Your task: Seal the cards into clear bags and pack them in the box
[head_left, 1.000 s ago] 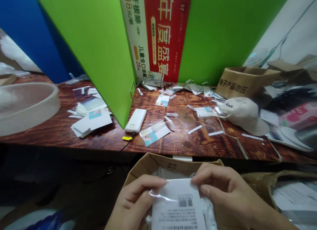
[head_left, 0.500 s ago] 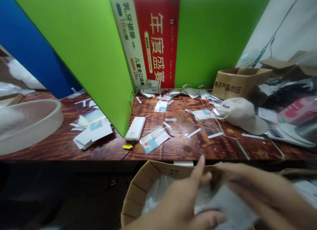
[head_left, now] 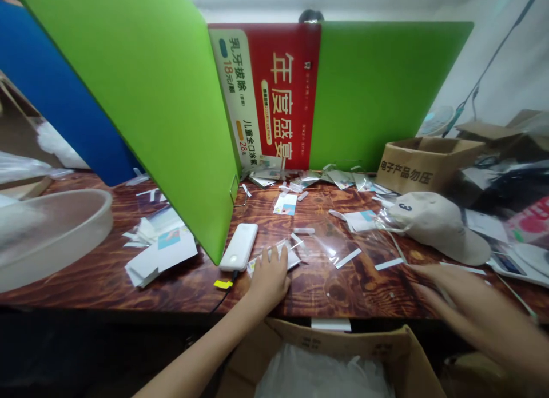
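A wooden table (head_left: 360,286) stands behind an open box (head_left: 343,347). Over the table's right side the right hand (head_left: 465,298) is blurred, its grip unclear. The left hand (head_left: 269,277), fingers slightly spread, partly covers a packet (head_left: 293,260), visible at both sides.

You can read 年度盛宴, 乳牙拔除 18元 and 儿童全口涂氟 28元 on the red-and-white printed panel (head_left: 302,100), 电子产品勿压 on the open brown cardboard box (head_left: 409,172), and 3 on the beige fabric cap (head_left: 435,223).
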Available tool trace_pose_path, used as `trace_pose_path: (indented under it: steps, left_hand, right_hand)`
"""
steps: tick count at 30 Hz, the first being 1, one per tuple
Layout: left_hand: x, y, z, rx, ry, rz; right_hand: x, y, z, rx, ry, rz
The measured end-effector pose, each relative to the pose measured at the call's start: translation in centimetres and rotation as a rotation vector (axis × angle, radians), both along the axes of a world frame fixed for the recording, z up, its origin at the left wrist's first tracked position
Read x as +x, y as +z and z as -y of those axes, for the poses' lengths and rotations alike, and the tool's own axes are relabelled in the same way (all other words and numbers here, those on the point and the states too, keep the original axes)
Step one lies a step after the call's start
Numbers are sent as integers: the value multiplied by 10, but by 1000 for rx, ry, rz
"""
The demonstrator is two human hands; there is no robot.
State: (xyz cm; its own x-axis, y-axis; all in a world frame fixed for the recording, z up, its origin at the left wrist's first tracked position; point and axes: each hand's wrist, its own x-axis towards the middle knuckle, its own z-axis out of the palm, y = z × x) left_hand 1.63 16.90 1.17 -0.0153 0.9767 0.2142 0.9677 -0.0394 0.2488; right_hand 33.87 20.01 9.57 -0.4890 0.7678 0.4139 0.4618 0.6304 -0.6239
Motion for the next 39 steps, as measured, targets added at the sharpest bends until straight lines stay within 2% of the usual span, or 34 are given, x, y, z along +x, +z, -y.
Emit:
trace_pose_path:
  steps: [3, 5, 7, 8, 10, 14, 18, 22, 24, 27, 30, 32, 35, 39]
  left_hand:
    - [1, -7, -1, 17, 19, -22]
    - [-3, -13, -3, 31, 9, -22]
    - [-9, -19, -3, 51, -20, -11]
    - [-13, -21, -1, 66, -38, -4]
    - [-20, -22, 4, 101, -66, 12]
    - [-25, -12, 19, 189, -90, 47]
    - [-12, 5, 34, 271, -163, 64]
    - [8, 18, 49, 345, -252, 71]
    - [14, 24, 56, 378, -285, 70]
    - [19, 33, 67, 417, -323, 50]
    - [24, 44, 77, 460, -352, -3]
    - [29, 51, 83, 474, -378, -12]
    - [34, 57, 90, 453, -399, 37]
    - [30, 54, 96, 462, -374, 57]
  right_hand:
    - [-88, -31, -59, 56, 86, 129]
    - [-143, -42, -89, 66, 134, 147]
    - [-177, -44, -107, 62, 168, 156]
    - [-184, -42, -110, 53, 183, 153]
    - [-180, -33, -111, 21, 218, 134]
    - [-140, -6, -93, -133, 328, 94]
    - [-112, 14, -58, -299, 343, 23]
    - [-104, 21, -15, -324, 281, -86]
    - [-102, 24, 2, -255, 265, -101]
    - [-97, 31, 19, -50, 236, -79]
    - [-96, 34, 31, 90, 313, -61]
    - [-97, 31, 38, 132, 368, -70]
    - [-96, 22, 48, 216, 363, -101]
    - [-84, 17, 52, 404, 316, -64]
